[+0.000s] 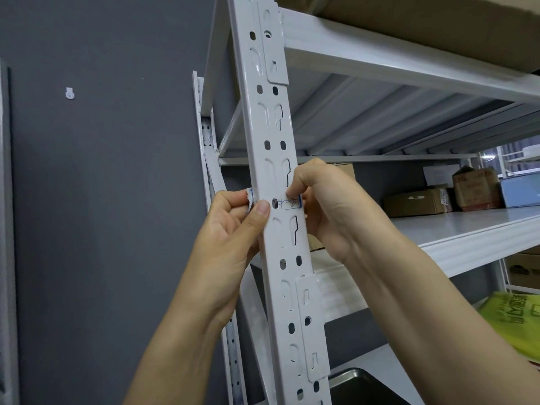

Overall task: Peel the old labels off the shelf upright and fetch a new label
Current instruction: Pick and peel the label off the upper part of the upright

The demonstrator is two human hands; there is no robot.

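Note:
A white perforated shelf upright (271, 159) runs down the middle of the view. A small white label (290, 203) with blue pen marks is stuck across its face at hand height. My right hand (324, 206) curls round the upright's right edge, fingertips on the label's right end. My left hand (233, 223) is at the left edge and pinches a torn, curled scrap of label (250, 198) between fingers and thumb, the thumb tip lying on the upright's face.
White shelf boards (467, 229) stretch to the right with several cardboard boxes (415, 201) on the middle one. A yellow-green bag (517, 323) lies lower right, a dark bin (359, 384) below. A grey wall (102, 200) with a small white hook (69, 93) fills the left.

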